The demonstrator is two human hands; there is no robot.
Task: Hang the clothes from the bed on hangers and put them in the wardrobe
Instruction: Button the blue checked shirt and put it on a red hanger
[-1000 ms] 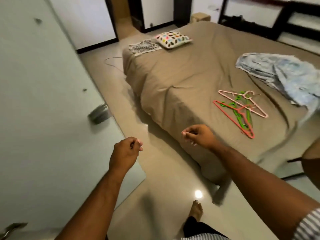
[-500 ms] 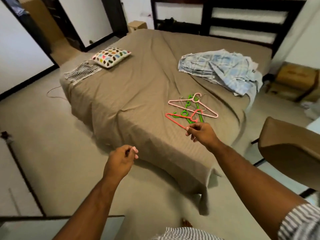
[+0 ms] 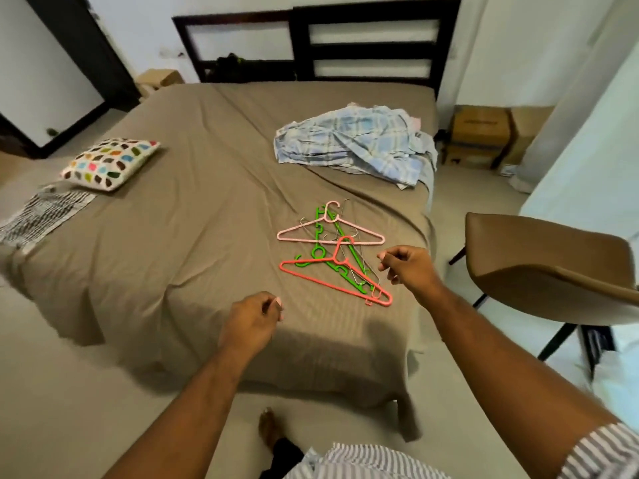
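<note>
Right hand (image 3: 408, 271), loosely curled and empty, hovers with the hangers (image 3: 332, 250) just to its left, probably to take one. Left hand (image 3: 250, 323) is relaxed and empty.

The room looks soft and a little dim to me. The brightest part is the pale wall (image 3: 584, 160) on the right, which looks washed out. A soft dark shadow lies on the near end of the bed (image 3: 190, 254). The middle is fairly sharp. The edges bend and stretch: the chair (image 3: 539, 267) on the right looks too big, and the floor (image 3: 41, 382) near left is smeary. The far headboard (image 3: 366, 50) lines curve.
</note>
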